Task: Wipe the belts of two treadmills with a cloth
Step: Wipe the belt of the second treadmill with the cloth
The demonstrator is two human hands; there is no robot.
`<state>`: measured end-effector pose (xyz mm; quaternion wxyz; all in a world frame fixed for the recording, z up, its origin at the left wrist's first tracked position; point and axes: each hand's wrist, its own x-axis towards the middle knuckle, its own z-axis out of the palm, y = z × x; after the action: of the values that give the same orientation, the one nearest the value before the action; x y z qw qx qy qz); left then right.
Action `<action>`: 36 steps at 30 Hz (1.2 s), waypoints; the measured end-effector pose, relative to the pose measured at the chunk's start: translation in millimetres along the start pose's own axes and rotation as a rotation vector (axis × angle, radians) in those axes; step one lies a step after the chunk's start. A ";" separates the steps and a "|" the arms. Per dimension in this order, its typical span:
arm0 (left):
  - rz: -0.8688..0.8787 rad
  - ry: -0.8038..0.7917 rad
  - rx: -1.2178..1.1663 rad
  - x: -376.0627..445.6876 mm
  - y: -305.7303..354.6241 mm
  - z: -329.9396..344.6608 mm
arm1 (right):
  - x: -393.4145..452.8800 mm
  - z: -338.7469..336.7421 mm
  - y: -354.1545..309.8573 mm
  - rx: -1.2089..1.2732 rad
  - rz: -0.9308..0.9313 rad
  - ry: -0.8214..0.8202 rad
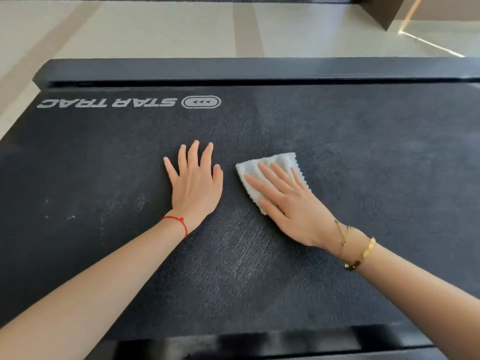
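Note:
A black treadmill belt (363, 152) with a white STAR TRAC logo (109, 102) fills most of the head view. My left hand (196, 185) lies flat on the belt, fingers spread, holding nothing; a red string circles its wrist. My right hand (291, 206) presses flat, fingers extended, on a folded white cloth (275, 162) that rests on the belt just right of the left hand. The hand covers the cloth's near half. Pale streaks mark the belt around and below the cloth.
A black side rail (233, 70) borders the belt on the far side, and another dark rail (259, 344) runs along the near edge. Beyond lies a pale tiled floor (155, 29). A dark piece of furniture (381, 9) stands at the top right.

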<state>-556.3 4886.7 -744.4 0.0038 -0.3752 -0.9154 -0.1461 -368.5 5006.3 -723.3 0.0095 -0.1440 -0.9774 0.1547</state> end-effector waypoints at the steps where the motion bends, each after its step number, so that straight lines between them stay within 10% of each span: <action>1: -0.001 0.004 0.008 -0.1 -0.4 1.2 | 1.2 -3.3 8.1 -0.006 -0.043 -0.023; 10: -0.010 0.029 0.069 -2.7 6.9 1.0 | 120.3 -28.3 85.3 -0.049 0.311 0.095; 18: -0.023 0.010 0.097 -2.5 6.9 -0.3 | 136.3 -10.7 47.5 -0.039 -0.055 0.035; 28: -0.038 0.028 0.099 1.5 9.4 -0.6 | 248.3 -40.8 114.4 -0.069 0.337 0.126; 36: -0.040 0.024 0.102 1.0 6.4 -0.7 | 233.5 -21.2 70.5 -0.037 -0.006 0.007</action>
<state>-552.7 4891.6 -741.9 0.0311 -0.3542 -0.9289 -0.1036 -571.3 5143.3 -730.7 0.0107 -0.1419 -0.9805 0.1359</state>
